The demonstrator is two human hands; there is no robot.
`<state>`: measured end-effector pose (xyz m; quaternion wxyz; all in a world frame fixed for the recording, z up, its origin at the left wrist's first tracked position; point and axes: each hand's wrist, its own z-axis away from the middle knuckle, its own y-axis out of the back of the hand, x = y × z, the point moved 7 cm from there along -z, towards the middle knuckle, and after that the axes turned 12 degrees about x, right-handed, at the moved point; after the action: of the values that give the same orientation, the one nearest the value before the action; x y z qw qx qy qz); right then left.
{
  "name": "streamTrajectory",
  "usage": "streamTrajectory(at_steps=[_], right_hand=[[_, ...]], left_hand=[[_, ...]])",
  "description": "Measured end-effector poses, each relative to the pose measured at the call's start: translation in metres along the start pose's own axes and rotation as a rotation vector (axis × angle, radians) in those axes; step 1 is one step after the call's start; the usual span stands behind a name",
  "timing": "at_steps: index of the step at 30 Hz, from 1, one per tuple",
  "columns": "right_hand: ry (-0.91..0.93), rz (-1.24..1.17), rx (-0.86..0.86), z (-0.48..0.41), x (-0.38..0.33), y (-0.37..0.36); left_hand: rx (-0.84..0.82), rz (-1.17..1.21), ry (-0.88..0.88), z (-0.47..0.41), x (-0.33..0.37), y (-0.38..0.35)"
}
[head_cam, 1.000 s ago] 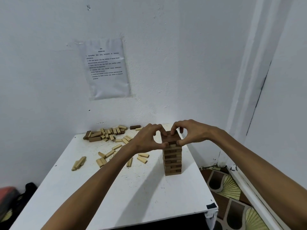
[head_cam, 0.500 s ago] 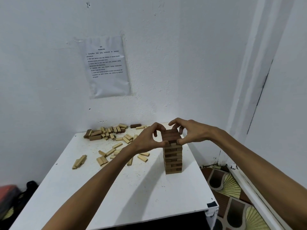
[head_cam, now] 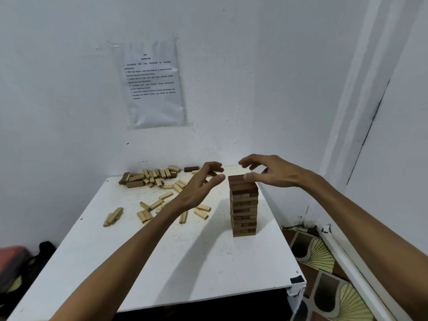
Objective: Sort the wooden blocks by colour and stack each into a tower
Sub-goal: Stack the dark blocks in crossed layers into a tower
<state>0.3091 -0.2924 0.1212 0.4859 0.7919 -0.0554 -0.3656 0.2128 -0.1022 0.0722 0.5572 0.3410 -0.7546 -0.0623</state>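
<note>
Head view. White bench (head_cam: 162,262) set into a corner between two white walls.

Dark tower (head_cam: 244,212): stands upright on the right half of the bench, close to the right edge, well forward of the back wall. Courses run crosswise to one another, level by level. The top few courses read a deeper brown than those below. Sides a little uneven.

Left hand (head_cam: 196,188): empty, fingers spread and lightly bent. It sits just left of the tower's top. Thumb tip level with the top course, a narrow gap showing between the two, so apart.

Right hand (head_cam: 271,173): empty too, loosely spread. Fingers arch above and beyond the tower's top. Thumb tip overlaps the right end of the top course; whether it touches the wood, cannot tell.

Pale blocks (head_cam: 159,203): loose, lying flat at all angles on the bench left of the tower, some partly hidden by the left forearm. A few more pale ones lie together (head_cam: 113,216) farther left, apart from the rest.

Mixed heap (head_cam: 148,178): pale and brown blocks jumbled at the back of the bench near the wall, well left of the tower.

Lone dark block (head_cam: 191,169): flat at the back edge, just right of the heap, beyond the left hand's fingers.

Surroundings: printed sheet (head_cam: 152,86) stuck on the wall above the heap, text too small to read. Patterned floor covering (head_cam: 324,260) right of the bench. Red and black shape (head_cam: 11,258) at lower left, too blurred to name.
</note>
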Motion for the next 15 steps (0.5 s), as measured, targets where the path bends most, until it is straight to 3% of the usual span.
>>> streamTrajectory(at_steps=[6,15], right_hand=[[0.103,0.076,0.010,-0.019,-0.037,-0.014],[0.219,0.200,-0.072,-0.052,-0.104,-0.062]], left_hand=[[0.015,-0.153,-0.064,0.004,-0.004,0.042],[0.043,-0.328,0.025,0.022,-0.056,0.122]])
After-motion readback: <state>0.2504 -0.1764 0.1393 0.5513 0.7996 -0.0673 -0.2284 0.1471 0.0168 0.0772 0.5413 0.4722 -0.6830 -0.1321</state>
